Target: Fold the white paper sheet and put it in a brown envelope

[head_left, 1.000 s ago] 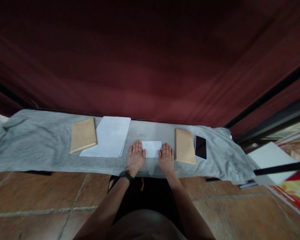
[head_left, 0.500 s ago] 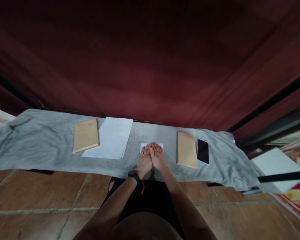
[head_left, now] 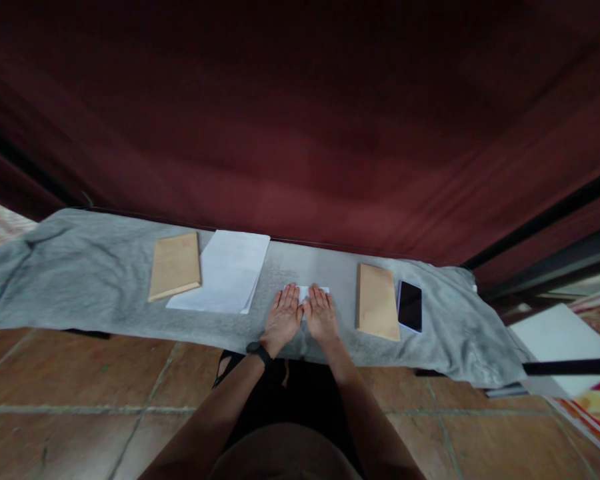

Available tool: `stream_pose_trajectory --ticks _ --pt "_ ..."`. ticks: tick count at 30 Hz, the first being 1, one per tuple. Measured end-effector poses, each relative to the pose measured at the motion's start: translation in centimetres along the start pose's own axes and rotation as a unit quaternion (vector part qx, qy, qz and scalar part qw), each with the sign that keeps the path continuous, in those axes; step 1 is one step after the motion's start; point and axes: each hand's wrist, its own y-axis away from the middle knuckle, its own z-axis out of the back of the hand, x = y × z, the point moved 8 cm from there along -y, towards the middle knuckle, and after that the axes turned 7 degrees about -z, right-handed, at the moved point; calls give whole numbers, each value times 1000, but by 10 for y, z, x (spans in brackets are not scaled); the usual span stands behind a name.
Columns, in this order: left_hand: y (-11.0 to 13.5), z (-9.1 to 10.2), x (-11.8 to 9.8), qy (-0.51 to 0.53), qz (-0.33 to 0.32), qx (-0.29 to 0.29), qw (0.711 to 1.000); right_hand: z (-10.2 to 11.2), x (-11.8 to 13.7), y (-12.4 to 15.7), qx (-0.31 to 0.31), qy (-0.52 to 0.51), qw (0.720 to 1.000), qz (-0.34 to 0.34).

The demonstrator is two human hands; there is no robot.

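A small white piece of paper (head_left: 304, 292) lies on the grey cloth in front of me, mostly covered by my hands. My left hand (head_left: 283, 317) presses flat on its left side, fingers stretched forward, a dark band on the wrist. Flat on the right side rests my right hand (head_left: 321, 316), its fingers also extended. A narrow strip of paper shows between the two hands. Left of them is a stack of larger white sheets (head_left: 233, 273), partly under a brown paper envelope or booklet (head_left: 176, 265).
Grey cloth (head_left: 100, 267) covers the long narrow surface. To the right lie a second brown envelope or booklet (head_left: 377, 301) and a phone (head_left: 410, 307). A dark red curtain (head_left: 300, 147) hangs behind. A white board (head_left: 563, 340) sits beyond the right end, above the tiled floor (head_left: 145, 393).
My hands were together, the right overlapping the left on the paper. Now they have slid apart to either side, and paper shows between them. The view has shifted slightly.
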Motion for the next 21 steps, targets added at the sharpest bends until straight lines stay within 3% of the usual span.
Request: stream_pose_trajectory --ticks 12,21 --pt "14 1 12 -7 38 -15 999 0 -17 10 -43 35 997 -55" --pt "20 5 14 -4 39 -34 999 10 -25 24 -124 29 991 -44"
